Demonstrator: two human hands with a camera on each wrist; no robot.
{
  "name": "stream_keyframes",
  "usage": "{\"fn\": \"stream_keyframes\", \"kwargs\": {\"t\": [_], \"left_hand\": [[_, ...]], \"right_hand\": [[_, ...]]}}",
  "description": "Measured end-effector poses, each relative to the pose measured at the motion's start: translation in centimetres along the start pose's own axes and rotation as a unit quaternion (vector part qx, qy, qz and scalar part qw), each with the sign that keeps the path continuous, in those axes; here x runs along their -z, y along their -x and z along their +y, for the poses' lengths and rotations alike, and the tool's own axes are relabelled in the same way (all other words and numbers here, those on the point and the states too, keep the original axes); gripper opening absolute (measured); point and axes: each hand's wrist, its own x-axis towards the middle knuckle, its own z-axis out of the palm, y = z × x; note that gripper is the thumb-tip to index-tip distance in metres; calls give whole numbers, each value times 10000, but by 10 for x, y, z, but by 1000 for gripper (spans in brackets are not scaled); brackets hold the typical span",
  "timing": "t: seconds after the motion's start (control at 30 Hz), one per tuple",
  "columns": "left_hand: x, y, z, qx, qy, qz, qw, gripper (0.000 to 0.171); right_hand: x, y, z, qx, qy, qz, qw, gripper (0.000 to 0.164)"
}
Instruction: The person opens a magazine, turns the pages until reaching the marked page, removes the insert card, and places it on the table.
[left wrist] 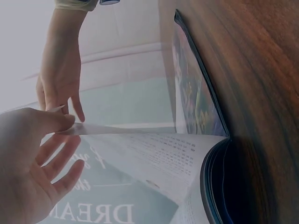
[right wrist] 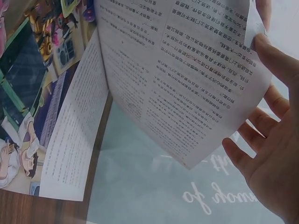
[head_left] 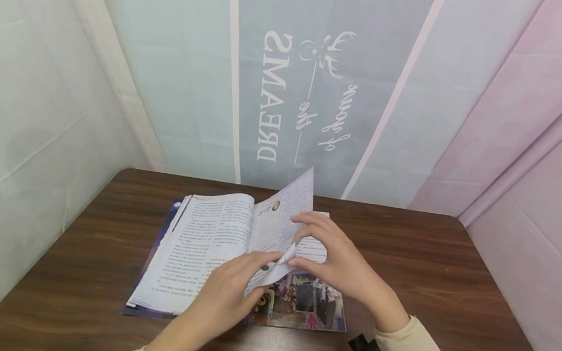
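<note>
A magazine (head_left: 205, 241) lies open on the dark wooden table, with printed text on its left side and a colourful illustration (right wrist: 42, 60) on its right side. One page (head_left: 282, 214) stands raised from the middle, its free edge bent into a small fold near the hands. My left hand (head_left: 223, 287) pinches the lower part of this page between thumb and forefinger. Just across from it, my right hand (head_left: 336, 253) pinches the page edge by the fold, thumb on the near face (right wrist: 268, 51), its other fingers spread apart behind the paper.
The table (head_left: 427, 277) extends to both sides of the magazine. Behind it hangs a pale cloth backdrop (head_left: 189, 78) with white lettering and a deer head. A black strapped device (head_left: 368, 350) sits by the right sleeve.
</note>
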Motion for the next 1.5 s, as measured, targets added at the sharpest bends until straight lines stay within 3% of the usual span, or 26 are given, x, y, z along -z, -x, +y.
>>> {"fn": "stream_keyframes", "kwargs": {"t": [0.43,0.83,1.0,1.23,1.5], "left_hand": [[0,0,-5,123,-41,182,9998,60],[9,7,-18,864,-393,427,9946,65],[15,13,-25,1253,-630,351,9895,69],[25,26,-36,2028,-788,67,9760,78],[36,42,-52,2206,-947,2,9707,89]], "right_hand": [[-3,-3,-1,395,-17,56,9992,46],[2,3,-1,521,-116,185,9984,50],[2,12,6,410,-6,104,9991,47],[-1,29,22,170,79,-85,9998,45],[-5,52,39,-316,104,-320,9989,47]]}}
